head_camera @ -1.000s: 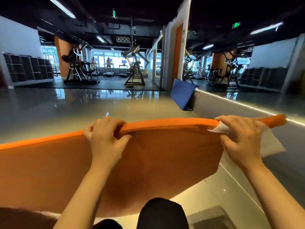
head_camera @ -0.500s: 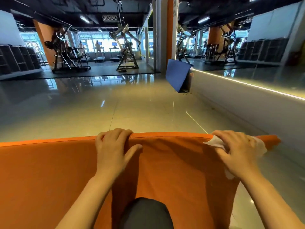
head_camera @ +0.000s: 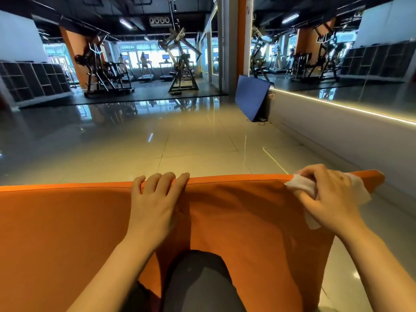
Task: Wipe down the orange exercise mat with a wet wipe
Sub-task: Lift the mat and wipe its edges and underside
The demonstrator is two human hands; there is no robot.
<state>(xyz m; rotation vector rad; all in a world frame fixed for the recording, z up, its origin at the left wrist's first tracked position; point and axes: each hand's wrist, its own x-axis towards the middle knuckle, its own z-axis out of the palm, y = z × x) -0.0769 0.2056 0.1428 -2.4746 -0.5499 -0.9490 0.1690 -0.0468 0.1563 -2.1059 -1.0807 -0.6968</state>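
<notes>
holding orange mat (head_camera: 247, 221) upright over knee: left hand (head_camera: 155, 208) hooked on top edge, right hand (head_camera: 331, 199) pinching wet wipe (head_camera: 301, 184) against edge. wiping seemingly unfinished; near face apparently pending.

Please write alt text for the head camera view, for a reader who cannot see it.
A person holds an orange exercise mat up by its top edge: the left hand grips the middle, the right hand pinches a white wet wipe near its right corner. Beyond: glossy gym floor.
</notes>
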